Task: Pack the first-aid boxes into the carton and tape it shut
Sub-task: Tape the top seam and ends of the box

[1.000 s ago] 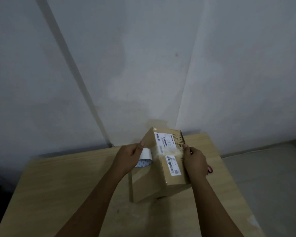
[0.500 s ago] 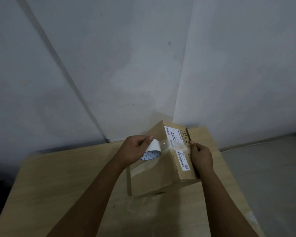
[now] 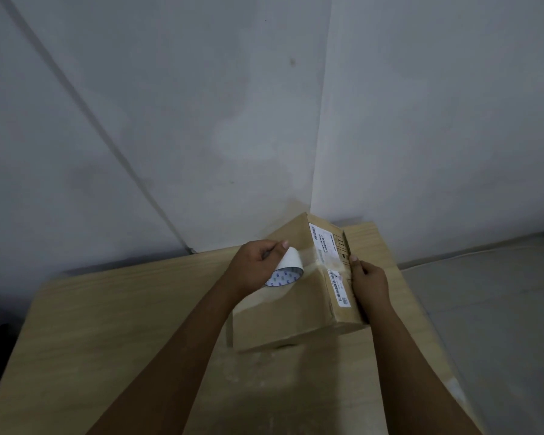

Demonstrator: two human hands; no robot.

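Observation:
A brown carton [image 3: 283, 312] with white shipping labels stands tilted on the wooden table [image 3: 113, 328], its flaps closed. My left hand [image 3: 255, 265] grips a roll of clear tape [image 3: 285, 270] against the carton's upper face. A strip of tape runs from the roll across the top edge toward the right. My right hand [image 3: 369, 282] presses on the carton's right edge, fingers on the tape end. No first-aid boxes are visible.
The table sits in a corner of two grey walls [image 3: 201, 120]. A grey floor or mat [image 3: 496, 309] lies to the right of the table.
The carton and both hands sit slightly further right in view as the head moved. My left hand has kept the roll on the carton face with the strip stretched across.

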